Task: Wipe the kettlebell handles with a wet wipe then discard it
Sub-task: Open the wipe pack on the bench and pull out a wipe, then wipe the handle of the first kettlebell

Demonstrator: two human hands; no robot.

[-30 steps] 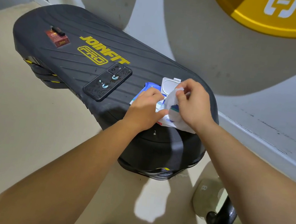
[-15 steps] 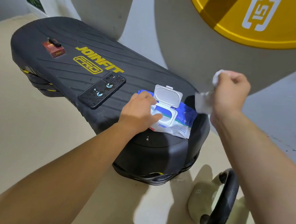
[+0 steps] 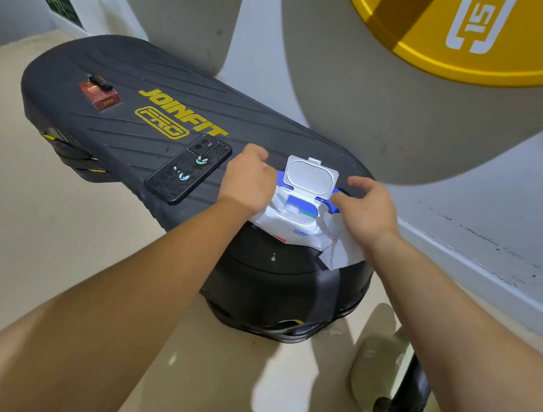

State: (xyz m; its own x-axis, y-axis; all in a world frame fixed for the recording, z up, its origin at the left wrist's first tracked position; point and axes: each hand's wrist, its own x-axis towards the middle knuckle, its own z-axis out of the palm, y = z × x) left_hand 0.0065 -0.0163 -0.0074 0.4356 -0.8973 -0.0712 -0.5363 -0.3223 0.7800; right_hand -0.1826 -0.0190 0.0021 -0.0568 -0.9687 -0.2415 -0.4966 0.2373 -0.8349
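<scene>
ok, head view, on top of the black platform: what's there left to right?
Red box → phone → left hand → wipes pack → right hand holding a wipe.

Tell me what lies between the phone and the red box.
In the head view, only the bench's yellow JOINFIT PRO lettering lies between phone and red box.
</scene>
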